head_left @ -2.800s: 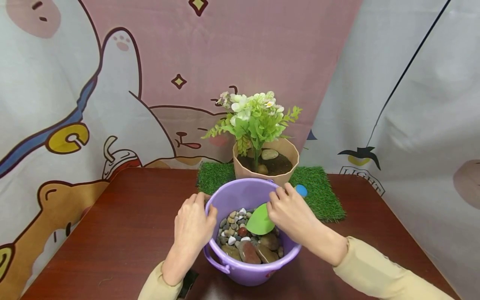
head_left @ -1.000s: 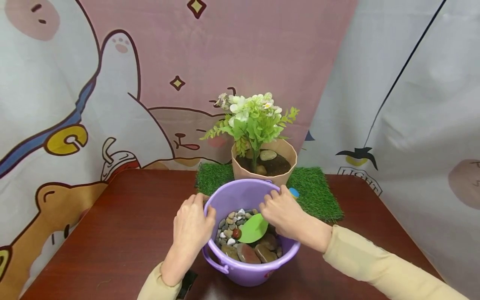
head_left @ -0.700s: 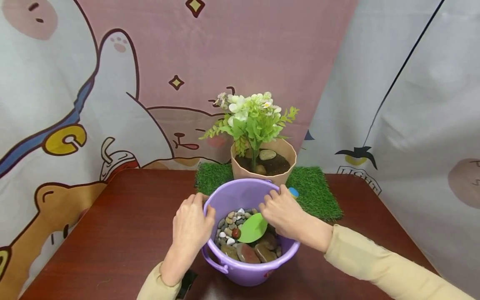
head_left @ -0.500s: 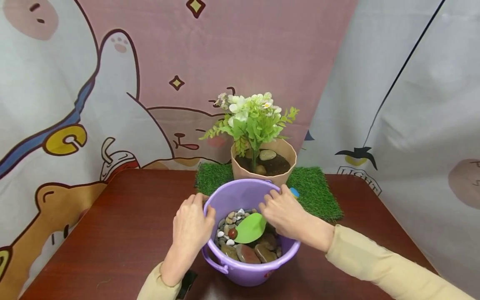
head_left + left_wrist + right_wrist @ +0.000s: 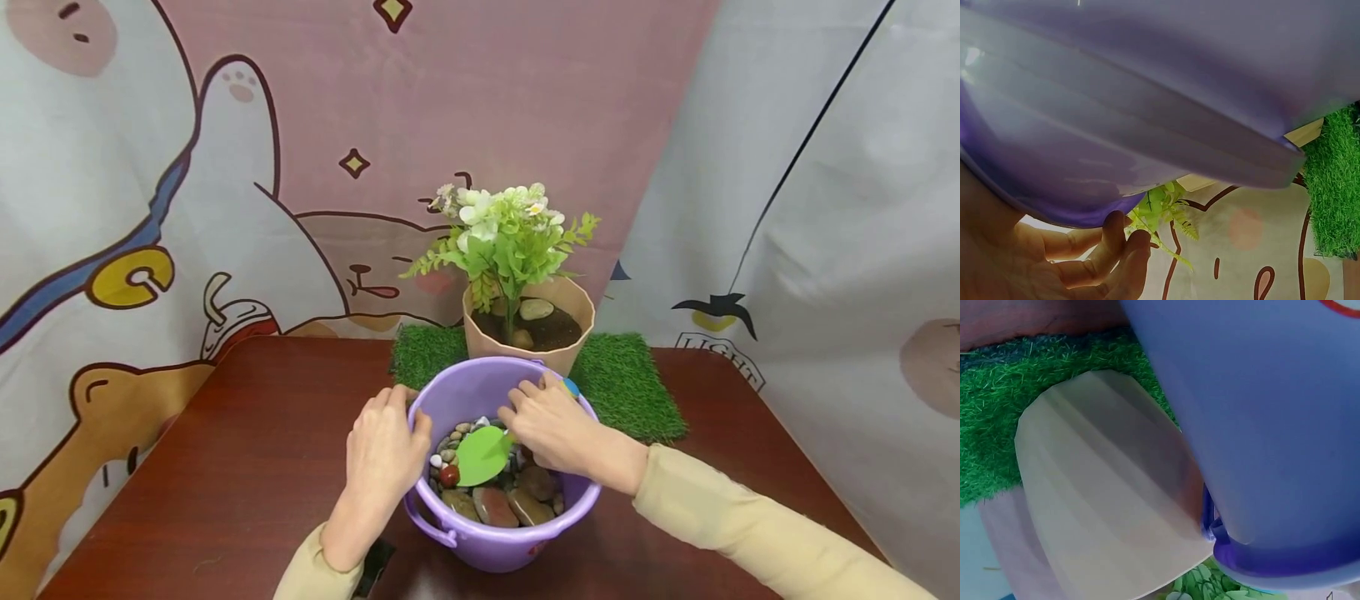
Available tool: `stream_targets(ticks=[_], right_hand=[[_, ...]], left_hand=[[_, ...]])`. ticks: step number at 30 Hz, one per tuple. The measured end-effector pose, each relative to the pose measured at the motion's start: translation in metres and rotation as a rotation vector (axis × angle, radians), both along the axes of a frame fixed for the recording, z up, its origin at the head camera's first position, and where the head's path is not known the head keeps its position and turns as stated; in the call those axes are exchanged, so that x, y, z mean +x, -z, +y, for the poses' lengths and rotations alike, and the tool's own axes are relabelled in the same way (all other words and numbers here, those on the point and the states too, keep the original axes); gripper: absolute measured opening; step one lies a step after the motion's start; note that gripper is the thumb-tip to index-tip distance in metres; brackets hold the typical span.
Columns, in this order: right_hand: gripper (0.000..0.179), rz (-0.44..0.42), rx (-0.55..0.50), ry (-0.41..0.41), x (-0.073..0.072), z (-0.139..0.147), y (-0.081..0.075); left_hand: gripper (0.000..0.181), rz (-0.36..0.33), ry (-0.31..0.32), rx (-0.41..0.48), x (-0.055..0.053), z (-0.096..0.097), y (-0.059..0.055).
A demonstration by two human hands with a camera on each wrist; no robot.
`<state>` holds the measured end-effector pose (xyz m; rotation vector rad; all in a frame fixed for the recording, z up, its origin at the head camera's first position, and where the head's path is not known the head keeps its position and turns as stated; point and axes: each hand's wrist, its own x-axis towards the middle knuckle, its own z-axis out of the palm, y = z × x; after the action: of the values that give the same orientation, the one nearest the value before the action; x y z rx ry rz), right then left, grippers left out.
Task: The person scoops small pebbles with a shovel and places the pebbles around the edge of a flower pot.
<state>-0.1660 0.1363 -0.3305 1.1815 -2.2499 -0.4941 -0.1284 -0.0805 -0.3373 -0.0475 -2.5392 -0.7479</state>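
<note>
A purple bucket (image 5: 491, 546) with stones inside stands on the table in the head view. My left hand (image 5: 386, 442) grips its left rim, thumb on the inner side; in the left wrist view the fingers of that hand (image 5: 1088, 265) curl by the rim. My right hand (image 5: 555, 427) holds a toy shovel by its handle, over the bucket's right side. The green blade (image 5: 482, 457) lies low among the pebbles, its edge beside a reddish-brown round stone (image 5: 448, 476). Most of the handle is hidden by the hand; a blue end (image 5: 572, 387) shows behind it. Larger stones (image 5: 495, 507) lie at the bucket's near side.
Right behind the bucket, a beige flowerpot (image 5: 487, 333) with soil, stones and a white-flowered plant (image 5: 510, 229) stands on an artificial grass mat (image 5: 637, 392). The brown table (image 5: 300, 417) ends at a printed cloth backdrop. A dark object (image 5: 375, 567) lies by my left wrist.
My right hand has moved left with the shovel, and the blade has slid left across the pebbles. The reddish-brown stone has shifted left ahead of it. My left hand stays on the rim.
</note>
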Motion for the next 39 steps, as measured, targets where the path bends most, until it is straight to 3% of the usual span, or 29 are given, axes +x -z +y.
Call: stream_targets(ticks=[14, 30, 39], right_hand=[[0.022, -0.064, -0.100, -0.069, -0.004, 0.004, 0.000], [0.026, -0.293, -0.289, -0.206, -0.017, 0.029, -0.015], [0.022, -0.269, -0.355, -0.219, -0.020, 0.044, -0.025]], left_hand=[[0.021, -0.011, -0.002, 0.012, 0.000, -0.001, 0.001], [0.020, 0.007, 0.004, 0.016, 0.000, 0.000, 0.002], [0.020, 0.000, 0.001, 0.016, 0.000, -0.001, 0.001]])
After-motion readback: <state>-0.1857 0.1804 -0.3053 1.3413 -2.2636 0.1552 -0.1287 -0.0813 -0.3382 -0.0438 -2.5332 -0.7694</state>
